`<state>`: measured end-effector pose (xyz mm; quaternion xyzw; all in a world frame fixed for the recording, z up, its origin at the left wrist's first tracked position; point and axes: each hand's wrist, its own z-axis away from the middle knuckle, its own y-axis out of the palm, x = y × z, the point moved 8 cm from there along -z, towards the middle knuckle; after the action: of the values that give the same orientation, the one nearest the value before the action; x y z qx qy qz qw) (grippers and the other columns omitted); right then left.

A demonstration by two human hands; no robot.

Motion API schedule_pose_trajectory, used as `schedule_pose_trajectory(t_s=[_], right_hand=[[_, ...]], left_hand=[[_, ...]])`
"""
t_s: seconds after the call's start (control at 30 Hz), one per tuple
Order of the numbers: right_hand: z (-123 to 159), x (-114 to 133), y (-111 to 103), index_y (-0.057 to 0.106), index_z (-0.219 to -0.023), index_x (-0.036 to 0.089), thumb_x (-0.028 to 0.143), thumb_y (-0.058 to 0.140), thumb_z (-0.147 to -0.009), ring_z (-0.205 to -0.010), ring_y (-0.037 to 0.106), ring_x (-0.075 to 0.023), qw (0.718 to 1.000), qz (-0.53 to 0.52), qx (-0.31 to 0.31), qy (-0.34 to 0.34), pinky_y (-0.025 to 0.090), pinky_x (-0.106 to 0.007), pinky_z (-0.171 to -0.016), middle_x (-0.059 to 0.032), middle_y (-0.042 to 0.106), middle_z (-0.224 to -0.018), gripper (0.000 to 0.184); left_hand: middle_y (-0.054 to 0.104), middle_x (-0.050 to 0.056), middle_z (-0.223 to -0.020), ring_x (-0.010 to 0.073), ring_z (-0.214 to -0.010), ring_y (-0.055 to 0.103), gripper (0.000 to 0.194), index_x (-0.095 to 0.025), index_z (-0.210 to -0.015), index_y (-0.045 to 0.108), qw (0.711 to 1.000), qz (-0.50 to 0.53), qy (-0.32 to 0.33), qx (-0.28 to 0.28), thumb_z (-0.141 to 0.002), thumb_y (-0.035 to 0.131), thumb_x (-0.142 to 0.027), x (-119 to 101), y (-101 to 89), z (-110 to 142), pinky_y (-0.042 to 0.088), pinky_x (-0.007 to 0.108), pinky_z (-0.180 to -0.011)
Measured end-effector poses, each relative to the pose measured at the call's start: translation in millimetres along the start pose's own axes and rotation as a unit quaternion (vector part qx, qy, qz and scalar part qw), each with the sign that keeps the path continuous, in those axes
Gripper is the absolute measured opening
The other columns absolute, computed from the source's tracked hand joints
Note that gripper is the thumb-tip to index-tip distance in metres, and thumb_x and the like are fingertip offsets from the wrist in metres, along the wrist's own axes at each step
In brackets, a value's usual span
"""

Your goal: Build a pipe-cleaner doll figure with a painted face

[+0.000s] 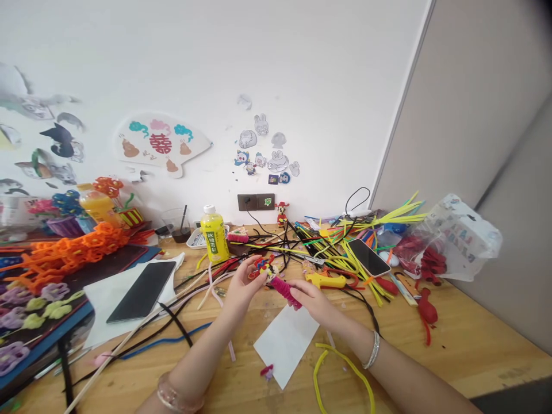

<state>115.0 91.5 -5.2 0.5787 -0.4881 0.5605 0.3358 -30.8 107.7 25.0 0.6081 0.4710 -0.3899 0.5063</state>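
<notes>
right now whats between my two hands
In the head view, a small red, yellow and blue pipe-cleaner figure and a fuzzy pink pipe cleaner joined to it, held by the left hand and right hand.

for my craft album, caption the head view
Left hand holds a pipe-cleaner figure, right hand pinching its pink stem, over a wooden desk strewn with pipe cleaners

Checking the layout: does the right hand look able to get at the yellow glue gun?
Probably yes. The right hand sits just short of the yellow glue gun, nothing between them, though it would likely have to let go of the pink pipe cleaner first.
</notes>
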Motion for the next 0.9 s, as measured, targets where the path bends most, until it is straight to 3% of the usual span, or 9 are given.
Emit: schedule_pose_trajectory(t_s=[0.17, 0.37, 0.47, 0.57, 0.67, 0.77, 0.9], right_hand=[[-1, -1, -4, 0.055, -0.099, 0.016, 0.042, 0.046, -0.079, -0.056, 0.044, -0.0106, 1.0, -0.024, -0.019, -0.005, 0.037, -0.024, -0.051, 0.0008, 0.048, -0.068, 0.034], [2, 8, -4, 0.053, -0.104, 0.018, 0.042, 0.043, -0.082, -0.059, 0.044, -0.0115, 0.999, 0.011, -0.017, -0.044, 0.037, -0.024, -0.054, 0.0006, 0.047, -0.069, 0.034], [4, 14, -6, 0.053, -0.106, 0.019, 0.04, 0.042, -0.083, -0.062, 0.045, -0.0127, 0.997, 0.043, -0.028, -0.062, 0.037, -0.024, -0.055, -0.0003, 0.049, -0.07, 0.033], [5, 16, -8, 0.054, -0.106, 0.021, 0.041, 0.042, -0.083, -0.063, 0.045, -0.013, 0.997, 0.041, -0.032, -0.061, 0.037, -0.025, -0.056, -0.0013, 0.052, -0.075, 0.033], [4, 16, -9, 0.055, -0.105, 0.02, 0.042, 0.041, -0.083, -0.062, 0.045, -0.0122, 0.997, 0.033, -0.03, -0.057, 0.037, -0.024, -0.056, -0.001, 0.051, -0.075, 0.033], [2, 12, -7, 0.054, -0.104, 0.018, 0.042, 0.042, -0.083, -0.058, 0.044, -0.0109, 0.998, 0.033, -0.018, -0.052, 0.036, -0.023, -0.053, 0.0, 0.05, -0.071, 0.034], [-2, 3, -5, 0.054, -0.104, 0.017, 0.042, 0.044, -0.082, -0.054, 0.042, -0.009, 0.998, 0.022, -0.018, -0.052, 0.035, -0.022, -0.051, 0.0007, 0.049, -0.071, 0.035]], left_hand=[[0.058, 0.002, -0.098, 0.0172, -0.096, 0.052, 0.042, -0.022, -0.092, 0.056, 0.999, -0.022, 0.036, -0.018, -0.054, 0.073, -0.021, -5, -0.6, -1, 0.045, 0.023, -0.075], [0.06, 0.0, -0.08, 0.0135, -0.073, 0.06, 0.037, -0.022, -0.096, 0.05, 1.0, 0.018, -0.011, -0.009, -0.064, 0.066, -0.031, 16, -3.0, -2, 0.048, 0.027, -0.066], [0.061, 0.002, -0.08, 0.0145, -0.075, 0.061, 0.033, -0.021, -0.095, 0.047, 1.0, 0.015, -0.015, -0.018, -0.067, 0.061, -0.033, 18, -9.4, -4, 0.048, 0.03, -0.07], [0.061, 0.003, -0.08, 0.0159, -0.076, 0.061, 0.03, -0.021, -0.096, 0.047, 0.999, -0.03, -0.008, -0.026, -0.07, 0.056, -0.032, 16, -17.6, -9, 0.047, 0.033, -0.073], [0.061, 0.003, -0.079, 0.0192, -0.074, 0.059, 0.032, -0.019, -0.091, 0.053, 0.993, -0.118, 0.006, -0.028, -0.062, 0.063, -0.025, 19, -25.5, -15, 0.046, 0.037, -0.071], [0.061, 0.005, -0.08, 0.025, -0.083, 0.056, 0.03, -0.019, -0.078, 0.06, 0.978, -0.204, 0.044, -0.028, -0.05, 0.066, -0.013, 21, -31.0, -21, 0.038, 0.043, -0.083], [0.061, 0.01, -0.093, 0.0319, -0.107, 0.043, 0.026, -0.021, -0.08, 0.065, 0.957, -0.266, 0.109, -0.025, -0.055, 0.064, -0.014, 14, -24.6, -15, 0.018, 0.046, -0.098]])
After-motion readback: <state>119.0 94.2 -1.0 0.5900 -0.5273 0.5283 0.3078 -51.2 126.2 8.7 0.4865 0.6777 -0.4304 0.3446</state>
